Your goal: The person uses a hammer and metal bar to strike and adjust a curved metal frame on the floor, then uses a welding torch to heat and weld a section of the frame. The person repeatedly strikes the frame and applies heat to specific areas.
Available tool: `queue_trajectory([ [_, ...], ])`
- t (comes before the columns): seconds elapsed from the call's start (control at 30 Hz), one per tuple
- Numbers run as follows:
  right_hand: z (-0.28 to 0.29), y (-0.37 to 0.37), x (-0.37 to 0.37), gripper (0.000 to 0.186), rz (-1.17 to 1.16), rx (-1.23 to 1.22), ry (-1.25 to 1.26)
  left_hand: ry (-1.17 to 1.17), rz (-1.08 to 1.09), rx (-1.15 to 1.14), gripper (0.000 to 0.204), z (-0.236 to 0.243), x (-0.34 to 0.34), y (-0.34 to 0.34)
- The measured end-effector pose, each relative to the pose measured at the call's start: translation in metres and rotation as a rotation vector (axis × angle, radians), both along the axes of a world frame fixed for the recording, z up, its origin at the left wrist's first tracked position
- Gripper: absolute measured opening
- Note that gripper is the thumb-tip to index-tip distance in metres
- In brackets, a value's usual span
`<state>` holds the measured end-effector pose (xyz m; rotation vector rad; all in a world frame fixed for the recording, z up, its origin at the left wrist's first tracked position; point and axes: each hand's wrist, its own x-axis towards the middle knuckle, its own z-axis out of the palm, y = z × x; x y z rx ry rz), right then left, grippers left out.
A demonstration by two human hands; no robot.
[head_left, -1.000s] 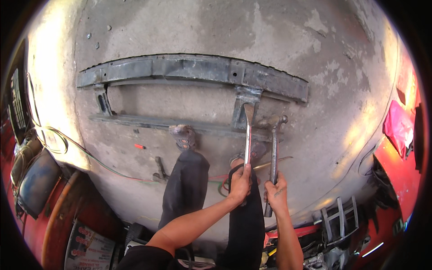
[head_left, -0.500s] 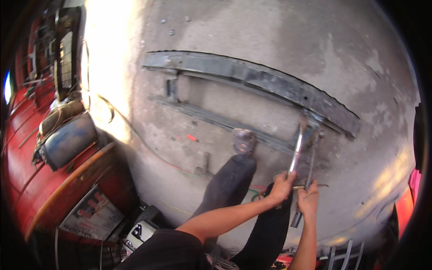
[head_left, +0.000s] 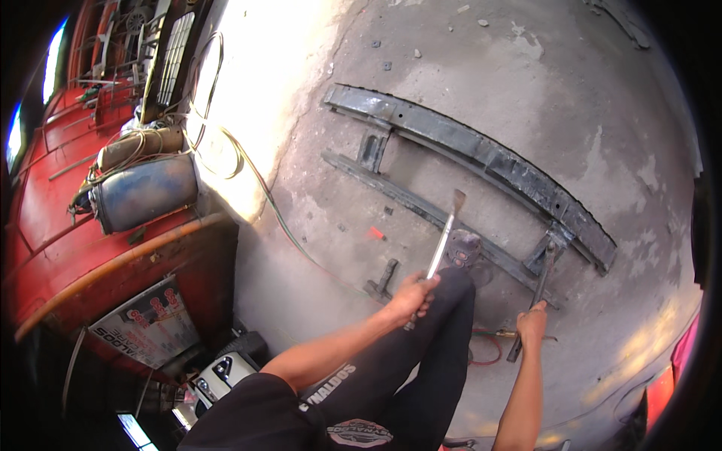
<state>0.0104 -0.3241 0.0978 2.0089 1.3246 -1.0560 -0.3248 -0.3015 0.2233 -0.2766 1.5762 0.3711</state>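
My left hand [head_left: 413, 298] is closed around a long shiny metal bar [head_left: 439, 252] with a flared brownish flat tip, pointing up and away over the lower rail. In my right hand [head_left: 532, 322] is a dark metal bar [head_left: 542, 278]; its far end meets the bracket at the right end of a grey curved metal beam frame [head_left: 481, 155]. Whether that end touches the bracket or hangs just above it, I cannot tell. The frame lies on the floor, its long beam joined by short brackets to a thinner rail. My shoe [head_left: 462, 248] is against the thinner rail.
A T-shaped metal tool [head_left: 386, 276] and a small red piece [head_left: 377, 234] lie on the concrete floor [head_left: 316, 248]. Hoses [head_left: 256, 169] run across the floor from a blue tank [head_left: 145, 193] at left. A thin torch-like tube [head_left: 508, 333] lies near my right hand.
My hands have moved apart: the left went leftward with the shiny bar, away from the right bracket. The right stays near that bracket with the dark bar. The view has shifted.
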Motion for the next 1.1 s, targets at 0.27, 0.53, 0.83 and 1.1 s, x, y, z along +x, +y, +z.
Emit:
queue_trajectory([
  [0.27,-0.029,-0.008,-0.001,0.049,-0.253,-0.041,0.057,0.293,0.136,-0.018,0.028,0.134,-0.152,-0.061],
  [0.53,-0.036,-0.062,0.008,0.019,-0.756,0.121,0.224,0.372,0.147,0.122,0.027,0.185,-0.24,-0.045],
  [0.83,0.143,-0.043,-0.254,0.024,-1.409,-0.097,0.352,-0.102,-0.009,0.144,0.03,0.059,-0.337,0.03],
  [1.1,0.215,0.012,-0.45,0.028,-1.353,-0.211,0.46,-0.146,-0.077,0.155,0.031,-0.043,-0.372,0.078],
])
